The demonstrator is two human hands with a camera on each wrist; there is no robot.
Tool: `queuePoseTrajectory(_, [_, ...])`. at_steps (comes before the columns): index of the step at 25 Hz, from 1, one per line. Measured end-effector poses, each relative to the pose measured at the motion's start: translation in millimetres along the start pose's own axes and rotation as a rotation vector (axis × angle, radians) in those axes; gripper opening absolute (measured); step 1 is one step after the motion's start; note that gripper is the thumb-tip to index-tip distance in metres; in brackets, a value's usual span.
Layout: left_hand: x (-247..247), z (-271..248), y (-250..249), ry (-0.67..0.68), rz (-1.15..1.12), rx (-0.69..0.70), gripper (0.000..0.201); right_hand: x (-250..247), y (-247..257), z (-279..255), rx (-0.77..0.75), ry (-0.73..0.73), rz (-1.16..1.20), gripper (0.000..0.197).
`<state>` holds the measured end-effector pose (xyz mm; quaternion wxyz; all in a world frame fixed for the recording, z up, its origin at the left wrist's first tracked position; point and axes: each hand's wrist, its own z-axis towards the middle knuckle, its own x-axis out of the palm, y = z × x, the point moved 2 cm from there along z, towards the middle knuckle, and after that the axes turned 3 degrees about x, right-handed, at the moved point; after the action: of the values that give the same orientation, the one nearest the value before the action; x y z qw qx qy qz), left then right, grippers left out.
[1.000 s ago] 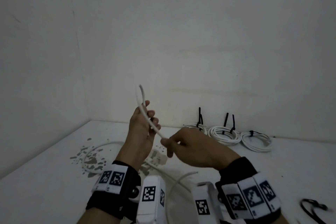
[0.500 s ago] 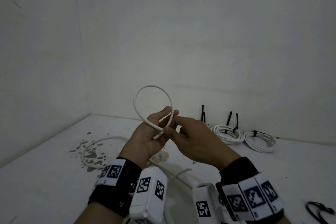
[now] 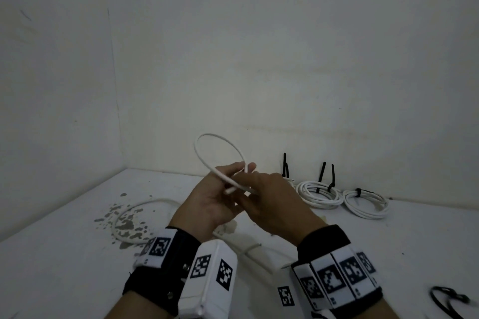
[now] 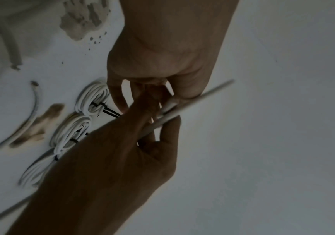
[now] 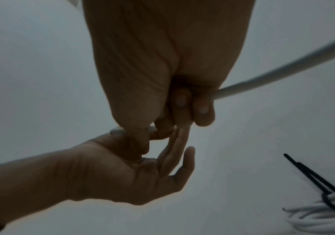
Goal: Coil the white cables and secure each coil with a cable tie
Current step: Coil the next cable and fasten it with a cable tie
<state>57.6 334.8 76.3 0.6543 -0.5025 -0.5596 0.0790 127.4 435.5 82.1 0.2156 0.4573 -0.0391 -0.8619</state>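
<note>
A white cable point(image 3: 210, 134) forms one raised loop above my hands in the head view. My left hand point(image 3: 238, 171) lies palm up and pinches the loop's crossing between thumb and fingers. My right hand point(image 3: 272, 202) is pressed against it, fingers curled round the cable. In the left wrist view the cable point(image 4: 203, 97) runs between my left hand's point(image 4: 158, 120) thumb and fingers, with my right hand point(image 4: 162, 47) above. The right wrist view shows the cable point(image 5: 263, 81) leaving my right hand's fist point(image 5: 182, 111), over my left hand point(image 5: 122, 167). The cable's tail point(image 3: 121, 217) trails on the table.
Two tied white coils point(image 3: 318, 193) point(image 3: 365, 203) lie against the back wall, and the black tie point(image 3: 285, 166) of a third stands up behind my hands. Loose black cable ties point(image 3: 445, 298) lie at the front right. Grey stains point(image 3: 124, 225) mark the white table on the left.
The cable has gone from an upright arc in my left hand to a closed loop. My right hand has moved in from the side and now sits against my left.
</note>
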Motion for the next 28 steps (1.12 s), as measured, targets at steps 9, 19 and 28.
queuePoseTrajectory(9, [-16.9,-3.6,-41.4,-0.281,0.324,0.587,0.015,-46.9,-15.6,-8.1,0.436,0.261,0.386,0.032])
queuePoseTrajectory(19, [7.7,-25.1,-24.2,0.215,1.106,0.46,0.022,-54.5,-17.4,-5.6,0.37,0.056,0.429,0.022])
queuePoseTrajectory(28, [3.7,-12.0,-18.0,0.231,0.657,0.161,0.028,-50.6,-26.0,-4.5,0.154,-0.295,0.058,0.02])
